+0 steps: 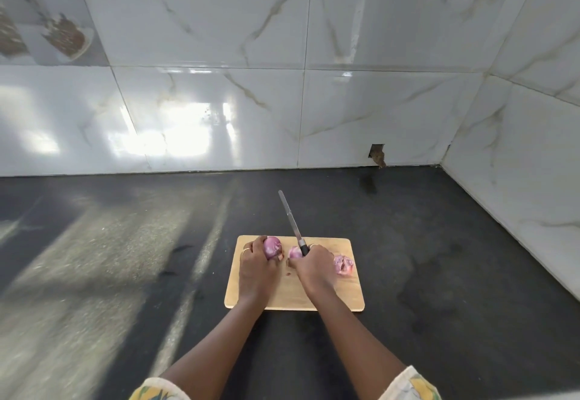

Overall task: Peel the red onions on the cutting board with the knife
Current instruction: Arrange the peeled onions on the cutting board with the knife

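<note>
A rectangular cutting board (329, 293) of pale wood, with rounded corners, is laid flat on a dark, matte, faintly speckled bench (439, 258). Three red onions are set on it. The leftmost onion (272, 246), round and smooth-skinned, is enclosed in the curled grip of the left hand (255, 269), on which a thin ring (246, 250) is worn. The middle onion (294, 252) is partly hidden by the right hand (315, 266). The knife (292, 222) is held by its black handle in that hand's closed grip, its long narrow steel blade pointed away. The third onion (343, 264), paler and ragged, lies at the right. Glossy white tiles (219, 117) with marble veining are seen behind.
</note>
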`<control>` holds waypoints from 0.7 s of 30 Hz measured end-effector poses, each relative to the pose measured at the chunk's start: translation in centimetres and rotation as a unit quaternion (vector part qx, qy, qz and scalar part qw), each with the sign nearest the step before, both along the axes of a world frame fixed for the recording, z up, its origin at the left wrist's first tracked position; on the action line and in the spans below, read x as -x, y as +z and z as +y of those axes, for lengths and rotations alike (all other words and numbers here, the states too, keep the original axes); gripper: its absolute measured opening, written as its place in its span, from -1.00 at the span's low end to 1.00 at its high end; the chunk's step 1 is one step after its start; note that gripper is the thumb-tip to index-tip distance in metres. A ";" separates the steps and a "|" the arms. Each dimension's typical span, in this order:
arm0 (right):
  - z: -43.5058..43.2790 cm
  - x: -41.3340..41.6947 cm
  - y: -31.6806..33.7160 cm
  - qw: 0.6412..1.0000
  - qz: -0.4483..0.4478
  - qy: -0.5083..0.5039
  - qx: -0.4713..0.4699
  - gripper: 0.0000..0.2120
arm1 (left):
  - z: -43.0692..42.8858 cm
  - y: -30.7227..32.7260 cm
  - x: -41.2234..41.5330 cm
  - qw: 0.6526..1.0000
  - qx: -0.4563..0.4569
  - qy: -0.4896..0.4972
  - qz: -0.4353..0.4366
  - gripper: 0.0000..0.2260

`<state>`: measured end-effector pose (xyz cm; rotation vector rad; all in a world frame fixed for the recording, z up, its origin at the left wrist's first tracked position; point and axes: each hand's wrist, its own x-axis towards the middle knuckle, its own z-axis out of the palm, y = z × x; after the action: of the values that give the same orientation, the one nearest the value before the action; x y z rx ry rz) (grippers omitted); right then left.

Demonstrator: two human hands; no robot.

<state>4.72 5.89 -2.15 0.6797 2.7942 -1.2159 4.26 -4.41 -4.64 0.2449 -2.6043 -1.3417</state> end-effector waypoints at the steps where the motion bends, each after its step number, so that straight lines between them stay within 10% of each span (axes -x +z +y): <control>1: 0.0 0.0 -0.1 1.000 0.002 0.006 -0.002 -0.71 | 0.0 -0.1 -0.1 1.000 0.002 0.000 -0.003 -0.61; 21: 3.0 -2.3 0.7 0.998 0.027 -0.047 -0.024 -0.76 | -0.1 -0.4 -0.5 0.998 -0.007 -0.039 -0.054 -0.60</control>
<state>7.05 8.93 -1.46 0.8013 2.8753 -1.2023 4.80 -4.48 -5.08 0.2268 -2.7206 -1.4114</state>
